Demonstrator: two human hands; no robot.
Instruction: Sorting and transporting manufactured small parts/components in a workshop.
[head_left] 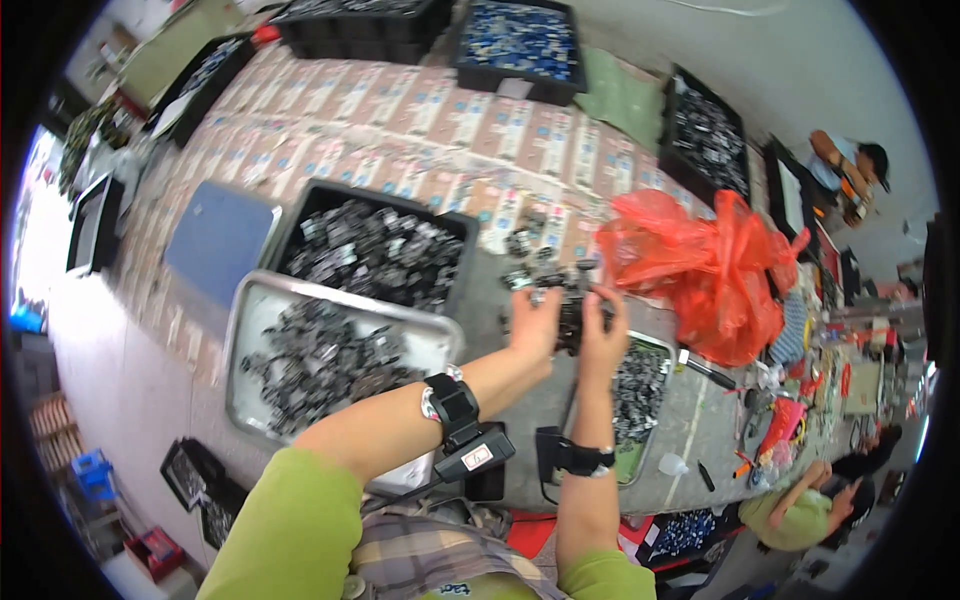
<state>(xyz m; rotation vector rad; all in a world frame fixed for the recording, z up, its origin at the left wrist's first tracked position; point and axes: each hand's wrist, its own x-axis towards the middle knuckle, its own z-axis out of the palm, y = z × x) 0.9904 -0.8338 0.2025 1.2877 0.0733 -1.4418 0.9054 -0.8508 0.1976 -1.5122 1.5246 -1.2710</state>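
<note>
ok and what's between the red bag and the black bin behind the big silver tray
Head view: loose dark parts on the table, left hand and right hand at their near end.

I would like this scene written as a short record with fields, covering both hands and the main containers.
Left hand: at small dark parts; exact grip unclear
Right hand: at the same parts, beside the left
Metal tray: left of the hands, holding dark pieces
Black bin: beyond the metal tray, filled with dark pieces
Red plastic bag: right of the hands
</note>
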